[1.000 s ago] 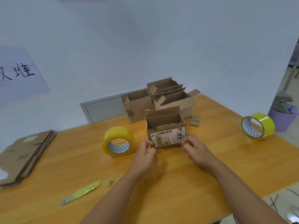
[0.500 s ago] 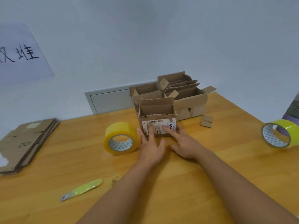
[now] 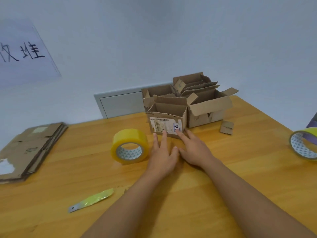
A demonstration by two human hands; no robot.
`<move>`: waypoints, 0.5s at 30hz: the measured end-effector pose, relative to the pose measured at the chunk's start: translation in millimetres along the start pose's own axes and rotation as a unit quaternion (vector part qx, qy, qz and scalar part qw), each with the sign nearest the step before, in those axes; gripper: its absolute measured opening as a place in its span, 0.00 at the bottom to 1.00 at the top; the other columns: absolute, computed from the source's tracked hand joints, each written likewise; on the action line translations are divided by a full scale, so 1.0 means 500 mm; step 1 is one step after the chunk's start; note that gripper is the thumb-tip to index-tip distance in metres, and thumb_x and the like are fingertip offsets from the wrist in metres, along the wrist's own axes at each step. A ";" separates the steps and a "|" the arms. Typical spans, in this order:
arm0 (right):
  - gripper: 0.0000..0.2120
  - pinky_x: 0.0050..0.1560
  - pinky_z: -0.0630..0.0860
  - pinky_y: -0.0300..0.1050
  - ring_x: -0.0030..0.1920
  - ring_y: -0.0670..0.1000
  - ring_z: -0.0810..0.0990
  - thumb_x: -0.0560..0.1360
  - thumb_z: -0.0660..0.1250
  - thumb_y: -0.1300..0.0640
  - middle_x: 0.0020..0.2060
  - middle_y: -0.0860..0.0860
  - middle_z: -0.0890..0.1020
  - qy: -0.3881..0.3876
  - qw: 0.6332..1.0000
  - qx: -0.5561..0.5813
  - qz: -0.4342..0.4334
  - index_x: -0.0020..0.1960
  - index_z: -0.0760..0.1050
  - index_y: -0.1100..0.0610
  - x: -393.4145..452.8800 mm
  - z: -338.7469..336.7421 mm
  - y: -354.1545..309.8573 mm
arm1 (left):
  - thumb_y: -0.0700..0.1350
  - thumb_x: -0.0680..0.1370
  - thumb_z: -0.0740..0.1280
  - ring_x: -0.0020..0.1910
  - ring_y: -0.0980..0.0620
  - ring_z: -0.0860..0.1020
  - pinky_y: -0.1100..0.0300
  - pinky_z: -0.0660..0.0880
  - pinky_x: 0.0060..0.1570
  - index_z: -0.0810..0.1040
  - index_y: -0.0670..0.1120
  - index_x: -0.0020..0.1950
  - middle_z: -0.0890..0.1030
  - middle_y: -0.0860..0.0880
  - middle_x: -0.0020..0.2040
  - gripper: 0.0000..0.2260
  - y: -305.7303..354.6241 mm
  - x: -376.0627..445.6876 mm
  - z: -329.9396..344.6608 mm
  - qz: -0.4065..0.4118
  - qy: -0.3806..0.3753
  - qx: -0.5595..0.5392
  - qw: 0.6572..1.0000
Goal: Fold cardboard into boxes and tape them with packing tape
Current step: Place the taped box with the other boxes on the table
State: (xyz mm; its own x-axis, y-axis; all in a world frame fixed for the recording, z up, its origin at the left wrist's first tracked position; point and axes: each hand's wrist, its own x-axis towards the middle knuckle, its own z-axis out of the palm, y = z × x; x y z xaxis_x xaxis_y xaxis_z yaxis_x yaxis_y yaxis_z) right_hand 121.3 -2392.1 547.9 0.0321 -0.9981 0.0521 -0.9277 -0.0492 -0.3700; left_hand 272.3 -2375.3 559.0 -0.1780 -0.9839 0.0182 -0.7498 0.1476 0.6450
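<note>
Two hands on the tabletop (image 3: pixel 223 169), centre of frame. Left hand (image 3: pixel 162 156) lies flat with fingers straight and spread, fingertips touching the lower front face of the small open box (image 3: pixel 167 123). Right hand (image 3: pixel 193 151) is likewise flat and spread, index fingertip against the box's lower right corner near the label. Neither hand holds anything; both are wide, only touching.

Small open box: one, upright, top flaps up, printed label on its front face, sitting just above the hands at centre frame.

Other open boxes (image 3: pixel 205 103): a cluster directly behind and to the right of the small box, touching it (I count about three, but overlapping flaps make the exact number hard to tell).

Tape rolls: two. Yellow tape roll (image 3: pixel 129 146) stands on edge just left of the left hand. Green tape roll (image 3: pixel 303 145) stands at the right edge of frame, partly cut off.

Flat cardboard stack (image 3: pixel 29 148): one pile, left edge of frame, sheet count unclear.

Cardboard scrap (image 3: pixel 226 127): one small piece, right of the box cluster.

Cutter (image 3: pixel 91 200): one, yellow-green handle, lower left, well apart from the hands.
</note>
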 end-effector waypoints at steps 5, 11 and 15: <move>0.35 0.72 0.65 0.56 0.75 0.58 0.61 0.79 0.61 0.46 0.76 0.57 0.61 0.023 0.996 0.031 0.077 0.81 0.48 0.48 -0.013 -0.012 -0.018 | 0.57 0.83 0.57 0.80 0.48 0.44 0.49 0.53 0.76 0.45 0.55 0.81 0.39 0.51 0.81 0.31 -0.001 -0.032 -0.028 0.060 0.009 0.035 0.998; 0.22 0.58 0.73 0.53 0.60 0.55 0.72 0.78 0.59 0.49 0.60 0.54 0.78 0.240 0.970 0.042 0.021 0.70 0.71 0.56 -0.060 -0.065 -0.087 | 0.55 0.82 0.59 0.76 0.53 0.60 0.52 0.66 0.71 0.63 0.51 0.78 0.61 0.51 0.78 0.25 0.002 -0.110 -0.118 0.160 0.110 0.072 0.978; 0.25 0.58 0.71 0.57 0.62 0.56 0.72 0.77 0.57 0.45 0.59 0.53 0.77 0.321 0.944 0.040 -0.068 0.68 0.73 0.56 -0.088 -0.088 -0.192 | 0.57 0.79 0.57 0.68 0.45 0.70 0.48 0.71 0.63 0.72 0.47 0.72 0.71 0.45 0.72 0.25 -0.066 -0.152 -0.219 0.191 0.229 0.155 0.942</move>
State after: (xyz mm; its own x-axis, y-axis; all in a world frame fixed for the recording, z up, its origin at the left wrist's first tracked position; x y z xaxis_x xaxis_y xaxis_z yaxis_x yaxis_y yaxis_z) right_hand 192.6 -2342.0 621.7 -0.1070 -0.7556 0.6462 -0.8997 -0.2030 -0.3865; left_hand 380.3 -2316.7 620.1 -0.2322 -0.7825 0.5777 -0.8494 0.4526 0.2716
